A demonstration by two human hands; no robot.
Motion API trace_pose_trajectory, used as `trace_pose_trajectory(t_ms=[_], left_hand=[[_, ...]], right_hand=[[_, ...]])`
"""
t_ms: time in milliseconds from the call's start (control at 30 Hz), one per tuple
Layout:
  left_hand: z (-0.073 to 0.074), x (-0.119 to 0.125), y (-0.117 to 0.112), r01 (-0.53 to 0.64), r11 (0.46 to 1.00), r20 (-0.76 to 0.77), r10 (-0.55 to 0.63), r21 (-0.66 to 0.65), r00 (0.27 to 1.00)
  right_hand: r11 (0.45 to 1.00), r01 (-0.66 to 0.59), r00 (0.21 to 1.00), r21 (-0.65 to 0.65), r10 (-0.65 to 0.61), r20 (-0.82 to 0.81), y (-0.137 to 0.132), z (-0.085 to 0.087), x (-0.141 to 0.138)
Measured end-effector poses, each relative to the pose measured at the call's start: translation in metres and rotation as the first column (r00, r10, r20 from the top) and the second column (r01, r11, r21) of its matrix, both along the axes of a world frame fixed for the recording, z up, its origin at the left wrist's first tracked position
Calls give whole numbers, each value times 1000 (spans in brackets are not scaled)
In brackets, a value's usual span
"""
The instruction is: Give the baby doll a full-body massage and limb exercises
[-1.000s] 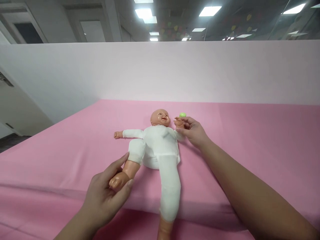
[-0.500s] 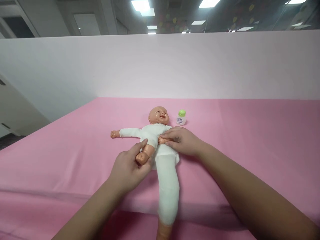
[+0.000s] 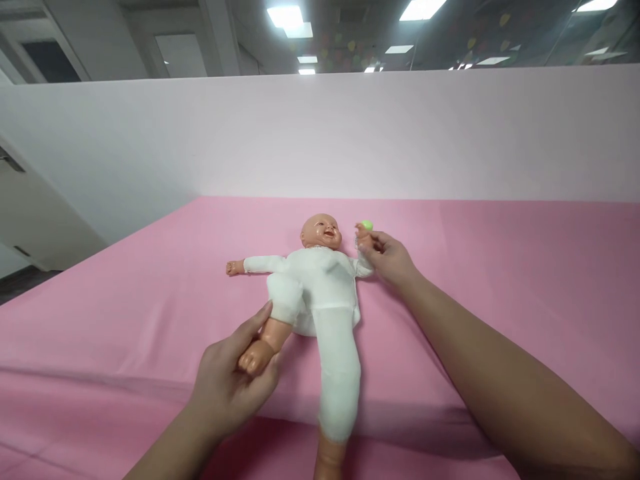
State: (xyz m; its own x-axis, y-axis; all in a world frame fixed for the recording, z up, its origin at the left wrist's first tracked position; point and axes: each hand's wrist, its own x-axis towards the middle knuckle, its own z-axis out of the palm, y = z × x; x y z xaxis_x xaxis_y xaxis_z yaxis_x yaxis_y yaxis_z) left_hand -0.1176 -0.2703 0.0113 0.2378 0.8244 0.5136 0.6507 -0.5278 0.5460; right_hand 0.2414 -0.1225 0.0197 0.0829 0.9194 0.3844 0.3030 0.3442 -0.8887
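A baby doll (image 3: 320, 280) in a white suit lies on its back on the pink cloth (image 3: 500, 267), head away from me. My left hand (image 3: 230, 387) is closed around the doll's bare foot (image 3: 254, 359), with that leg bent outward to the left. My right hand (image 3: 387, 257) is closed at the end of the doll's arm, beside its head; the doll's own hand is hidden in my fingers. The green cap of a small bottle (image 3: 367, 225) shows just above my right fingers. The doll's other leg stretches toward me, and its other arm lies out to the left.
The pink cloth covers the whole table. A pale partition wall (image 3: 320, 133) stands along the far edge. At the left the table's edge drops off toward a white cabinet (image 3: 35, 220).
The doll's bent leg has been drawn back out from its belly toward me by my left hand. My right hand has carried the doll's arm from its chest back out beside the head, in front of the bottle.
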Motion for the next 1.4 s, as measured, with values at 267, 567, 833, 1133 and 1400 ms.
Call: trace_pose_trajectory(t_ms=[267, 567, 833, 1133, 1400], left_hand=[[-26, -49, -45, -66, 996, -61, 69, 59, 996], [-41, -70, -65, -42, 999, -122, 41, -8, 992], [-26, -52, -52, -40, 989, -101, 55, 139, 993], [-12, -32, -23, -52, 997, -27, 53, 63, 998], [21, 4, 23, -12, 995, 122, 24, -98, 992]], right_hand=[[925, 305, 924, -226, -345, -166, 23, -19, 47], [776, 516, 839, -363, -373, 396, 26, -23, 62], [855, 400, 916, -331, -384, 117, 20, -16, 53], [966, 221, 933, 137, -250, 260, -12, 11, -8], [974, -93, 835, 204, -35, 550, -34, 24, -42]])
